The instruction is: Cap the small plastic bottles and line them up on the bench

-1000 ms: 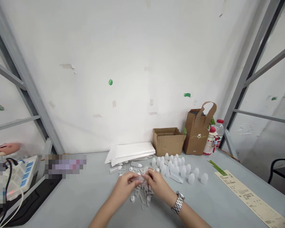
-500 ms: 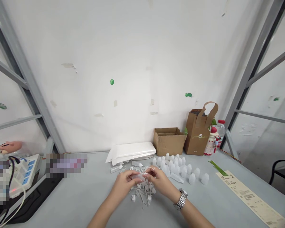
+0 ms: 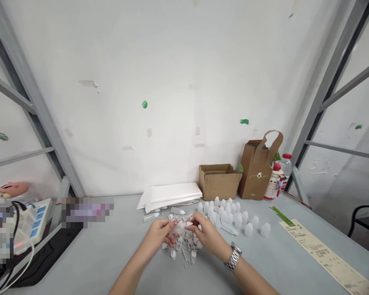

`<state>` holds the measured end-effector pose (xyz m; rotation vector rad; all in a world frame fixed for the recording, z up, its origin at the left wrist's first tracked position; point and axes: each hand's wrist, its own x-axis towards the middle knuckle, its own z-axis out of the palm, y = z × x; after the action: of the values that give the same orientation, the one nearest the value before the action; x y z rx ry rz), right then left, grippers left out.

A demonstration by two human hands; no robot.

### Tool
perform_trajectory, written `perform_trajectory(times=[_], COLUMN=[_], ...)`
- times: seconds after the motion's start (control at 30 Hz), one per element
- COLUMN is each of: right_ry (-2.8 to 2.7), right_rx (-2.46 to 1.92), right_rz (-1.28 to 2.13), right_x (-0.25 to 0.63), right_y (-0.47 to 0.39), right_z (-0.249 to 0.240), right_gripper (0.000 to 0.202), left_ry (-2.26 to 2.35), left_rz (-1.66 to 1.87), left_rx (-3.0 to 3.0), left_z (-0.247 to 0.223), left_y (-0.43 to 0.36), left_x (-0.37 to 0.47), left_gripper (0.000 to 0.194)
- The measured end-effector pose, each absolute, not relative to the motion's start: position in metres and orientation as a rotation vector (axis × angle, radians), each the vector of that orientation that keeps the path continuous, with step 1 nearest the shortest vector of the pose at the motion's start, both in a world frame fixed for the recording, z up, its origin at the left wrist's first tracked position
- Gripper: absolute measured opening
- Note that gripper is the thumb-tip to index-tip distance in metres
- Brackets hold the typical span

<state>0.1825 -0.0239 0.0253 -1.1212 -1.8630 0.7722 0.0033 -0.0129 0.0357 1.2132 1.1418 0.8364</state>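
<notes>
My left hand [image 3: 161, 234] pinches a translucent white bottle [image 3: 178, 229] just above the grey table. Close on its right, my right hand [image 3: 203, 231], with a metal watch on the wrist, has its thumb and fingers closed on a small white piece [image 3: 189, 223]. Beneath both hands lies a pile of white caps with looped straps [image 3: 186, 249], partly hidden by the fingers. Several translucent bottles [image 3: 229, 217] stand in a group to the right, and one lies on its side [image 3: 229, 228] near them.
White padded envelopes [image 3: 172, 194], a cardboard box [image 3: 219, 182] and a brown paper bag [image 3: 256, 176] line the wall. Bottles with red tops [image 3: 273, 182] stand beside the bag. A long printed paper strip [image 3: 322, 256] lies right; a power strip [image 3: 38, 223] is at left.
My hands have moved slightly apart. The left fingers have spread somewhat around the bottle, and the white piece in my right hand is now separate from it.
</notes>
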Motion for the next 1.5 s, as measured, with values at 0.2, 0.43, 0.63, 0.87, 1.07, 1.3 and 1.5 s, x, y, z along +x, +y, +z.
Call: perform_trajectory(times=[0.2, 0.43, 0.63, 0.87, 1.07, 1.3, 1.5], right_ry=[-1.963, -1.602, -1.453, -1.205, -1.665, -1.736, -1.671], right_rx=[-1.186, -1.173, -1.233, -1.278, -1.26, -1.294, -1.188], right_rz=[0.606, 0.922, 0.777, 0.752, 0.753, 0.86, 0.868], right_x=[0.185, 0.177, 0.174, 0.191, 0.177, 0.179, 0.177], right_y=[-0.017, -0.019, -0.02, -0.011, -0.016, -0.022, -0.023], right_z=[0.016, 0.023, 0.021, 0.023, 0.018, 0.029, 0.027], right_gripper=[0.021, 0.039, 0.048, 0.052, 0.034, 0.043, 0.036], left_ry=[1.183, 1.116, 1.104, 1.264, 1.245, 1.266, 1.313], left_rz=[1.041, 0.933, 0.86, 1.014, 1.186, 1.169, 1.136], left_rx=[1.115, 1.188, 1.291, 1.25, 1.176, 1.218, 1.313], left_z=[0.039, 0.042, 0.043, 0.037, 0.034, 0.036, 0.038], left_y=[-0.011, -0.016, -0.02, -0.008, -0.002, -0.004, -0.009], left_x=[-0.003, 0.009, 0.015, 0.002, -0.004, -0.005, 0.0], left_gripper=[0.04, 0.045, 0.045, 0.046, 0.047, 0.051, 0.055])
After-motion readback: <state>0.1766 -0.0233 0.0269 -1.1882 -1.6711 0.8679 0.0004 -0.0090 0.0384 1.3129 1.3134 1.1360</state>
